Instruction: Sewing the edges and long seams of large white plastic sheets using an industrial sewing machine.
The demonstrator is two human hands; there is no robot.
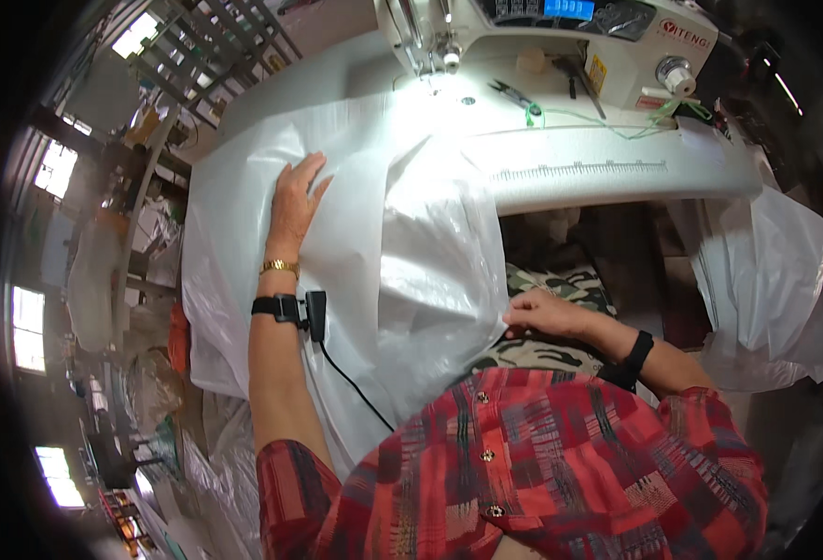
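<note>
- Left hand (292, 201) lay flat, fingers spread and released, pressing the white woven sheet (402, 233) on the desk (617, 173).
- Right hand (547, 313) pinched the sheet's near edge.
- Best kept taut and straight toward the sewing machine (542, 37) at the far side, I'd say.

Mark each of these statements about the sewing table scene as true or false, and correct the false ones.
1. The left hand lies flat on the white sheet. True.
2. The right hand holds the scissors. False: the scissors lie on the table near the sewing machine; the right hand pinches the sheet's edge.
3. A ruler scale runs along the table's front. True.
4. The sheet is dark blue. False: it is white and partly see-through.
5. Both wrists are bare. False: the left wears a gold bracelet and a black band; the right wears a black band too.
</note>
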